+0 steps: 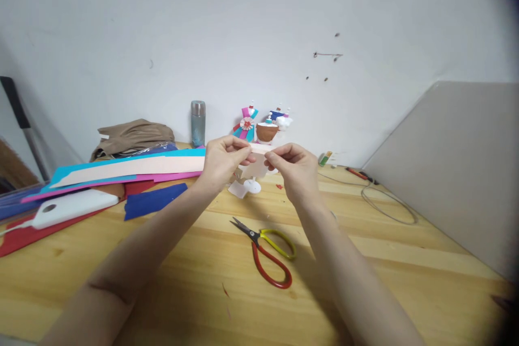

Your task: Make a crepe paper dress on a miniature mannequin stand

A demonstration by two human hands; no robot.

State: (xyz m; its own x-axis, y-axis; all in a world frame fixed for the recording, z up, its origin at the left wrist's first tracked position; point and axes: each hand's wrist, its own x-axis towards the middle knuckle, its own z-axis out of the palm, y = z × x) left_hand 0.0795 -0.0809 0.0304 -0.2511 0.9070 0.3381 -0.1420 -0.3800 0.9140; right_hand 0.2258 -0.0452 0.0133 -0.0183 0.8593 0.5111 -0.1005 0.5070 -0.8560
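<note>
Between my two hands, above the table, a small pale strip [260,148] is stretched, looking like paper or thin foam sheet. My left hand [225,159] pinches its left end between thumb and fingers. At the other end my right hand [295,166] grips it the same way. Below and behind the strip lie a white disc [252,186] and a small pale square piece [238,190]. Nearer to me, a pair of scissors [254,236] with one yellow and one red handle rests with blades slightly apart.
Coloured sheets [133,168], a blue piece [156,200] and a white power strip [75,208] lie at left. Behind are brown cloth [135,135], a bottle [198,124] and small decorated figures [267,131]. A cable [379,203] curls at right beside a panel [454,157].
</note>
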